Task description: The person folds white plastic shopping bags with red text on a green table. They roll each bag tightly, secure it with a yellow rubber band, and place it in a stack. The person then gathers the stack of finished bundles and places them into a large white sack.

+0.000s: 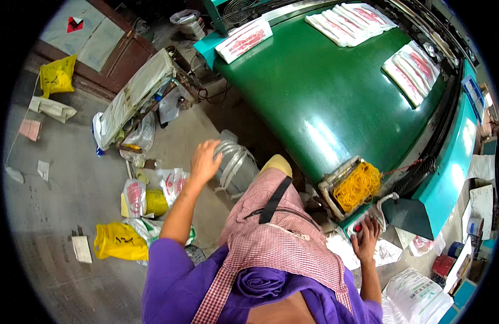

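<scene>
My left hand (206, 160) is raised with its fingers loosely apart and nothing visible in it. Beside it, low down, is a grey bundle (236, 175) with pale bands looped around its top; I cannot tell whether they touch. My right hand (366, 236) rests with spread fingers on a small control box, next to a red button (358, 228). Just beyond that hand, a worn tray (329, 193) holds a heap of yellow rubber bands (357, 186). The wide green belt (292, 89) of a machine stretches ahead, carrying folded white plastic bags with red print (349, 24).
Another stack of printed bags (412, 71) lies at the belt's right, and one bundle (244, 39) at its far left corner. A teal machine housing (443, 186) borders the right side. Yellow bags (120, 241) litter the left floor near a low bench (138, 97).
</scene>
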Available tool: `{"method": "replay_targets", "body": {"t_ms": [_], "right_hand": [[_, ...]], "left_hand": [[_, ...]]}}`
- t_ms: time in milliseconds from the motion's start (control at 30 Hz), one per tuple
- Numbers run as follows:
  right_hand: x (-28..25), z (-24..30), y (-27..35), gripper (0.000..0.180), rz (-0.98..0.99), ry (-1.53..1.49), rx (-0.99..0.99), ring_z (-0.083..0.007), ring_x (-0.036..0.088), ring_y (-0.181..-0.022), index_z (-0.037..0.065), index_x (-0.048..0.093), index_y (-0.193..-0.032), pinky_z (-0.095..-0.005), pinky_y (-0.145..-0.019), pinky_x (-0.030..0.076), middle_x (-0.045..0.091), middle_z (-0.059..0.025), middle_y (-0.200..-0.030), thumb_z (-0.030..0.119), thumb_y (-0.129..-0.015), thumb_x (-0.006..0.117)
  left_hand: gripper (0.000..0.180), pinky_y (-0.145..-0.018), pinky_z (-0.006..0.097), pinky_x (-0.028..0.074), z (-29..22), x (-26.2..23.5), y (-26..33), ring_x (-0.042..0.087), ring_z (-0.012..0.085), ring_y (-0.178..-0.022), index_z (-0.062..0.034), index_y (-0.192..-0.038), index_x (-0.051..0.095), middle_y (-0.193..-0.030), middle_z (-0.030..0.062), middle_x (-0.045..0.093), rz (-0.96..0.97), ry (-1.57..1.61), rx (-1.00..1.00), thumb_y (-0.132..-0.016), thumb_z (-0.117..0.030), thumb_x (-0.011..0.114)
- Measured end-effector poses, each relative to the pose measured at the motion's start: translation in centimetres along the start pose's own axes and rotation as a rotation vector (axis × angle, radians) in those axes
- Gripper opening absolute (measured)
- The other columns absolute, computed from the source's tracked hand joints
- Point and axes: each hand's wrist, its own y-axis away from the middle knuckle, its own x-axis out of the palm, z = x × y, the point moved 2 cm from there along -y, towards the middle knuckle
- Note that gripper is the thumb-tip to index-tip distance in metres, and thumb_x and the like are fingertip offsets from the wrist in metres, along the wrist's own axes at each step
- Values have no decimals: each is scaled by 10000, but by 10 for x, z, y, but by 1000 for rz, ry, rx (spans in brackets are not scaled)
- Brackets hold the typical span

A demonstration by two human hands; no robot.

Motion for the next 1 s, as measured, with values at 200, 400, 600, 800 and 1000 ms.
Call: {"method": "replay_targets", "body": {"t_ms": [200,400,600,800,1000], "right_hand": [[-5,93,-86,538,-402,-113,77,-394,354,-1311,45,456,-1302,-530,-1073,249,471,-176,-1353,111,-795,622],[54,113,-330,627,-311,-261,236,-404,338,-1309,24,464,-1289,-503,-1087,243,407,-198,-1391,128,-727,720],[59,48,-586,863,-261,69,241,-395,225,-1368,111,367,-1396,-576,-1075,203,228,-205,-1488,298,-662,780],[65,-12,-751,922,-165,278,352,-385,174,-1390,171,321,-1431,-588,-1083,194,200,-186,-1504,350,-654,785],[103,-75,-871,976,-17,380,471,-419,252,-1344,217,225,-1471,-594,-1049,263,255,-243,-1456,306,-670,775]], "left_hand": [[477,-1033,426,359,36,30,-226,435,345,-1224,-57,-1245,533,-1324,181,482,-77,-55,139,-812,-214,656],[688,-1064,447,324,95,80,-461,382,383,-1268,-33,-1340,420,-1355,224,427,-60,-193,186,-765,-260,724],[754,-961,435,397,120,104,-531,469,370,-1082,-30,-1358,393,-1268,202,474,-39,-285,259,-712,-204,739],[813,-917,452,424,121,101,-529,477,396,-1056,-54,-1387,362,-1239,209,439,-48,-96,283,-673,-140,741],[926,-920,480,416,108,108,-557,484,403,-1077,-70,-1459,241,-1216,225,475,156,9,95,-667,-119,718]]}}
